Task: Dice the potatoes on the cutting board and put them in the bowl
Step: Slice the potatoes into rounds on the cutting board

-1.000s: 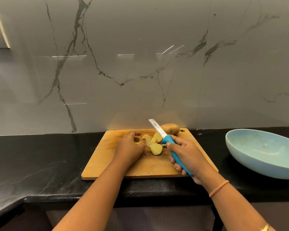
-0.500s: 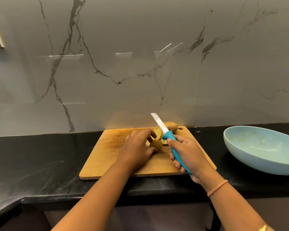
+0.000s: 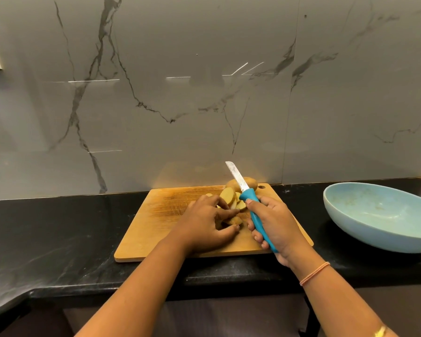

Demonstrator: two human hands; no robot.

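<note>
Potato slices [image 3: 228, 196] lie in a loose overlapping heap on the cutting board [image 3: 161, 215], toward its far right corner. Cut faces pale yellow, skins brown. One whole potato [image 3: 250, 183], unpeeled, sits behind the heap at the board's far edge, just beside the small round hole [image 3: 261, 186] in that corner.

Cutting board: wooden, scored with knife marks, flat on the black bench [image 3: 58, 239]. Its near edge runs close to the bench's front edge; its far edge is near the wall.

Left grip [image 3: 204, 222]: bare hand, palm down over the middle of the board, fingers curled. Thumb and forefinger pinch a potato piece [image 3: 235, 220] against the board, just in front of the heap. The other fingers reach in among the slices; exact contact there is hard to tell.

Right grip [image 3: 275, 222]: bare hand wrapped firmly round the blue handle of a knife [image 3: 252, 205]. The blade [image 3: 236, 176] points up and away, tilted left, clear of the board and not touching any potato. It crosses in front of the whole potato from this view. Thin pink band [image 3: 314, 273] on the right wrist; gold bangle [image 3: 379, 332] further up the forearm, at the lower frame edge.

Bowl [image 3: 374, 229]: pale blue, wide and shallow, on the right part of the bench, well apart from the board. No potato visible in it; faint specks on its inner surface.

Grey marble wall [image 3: 204, 93] with dark veins rises behind the bench.
</note>
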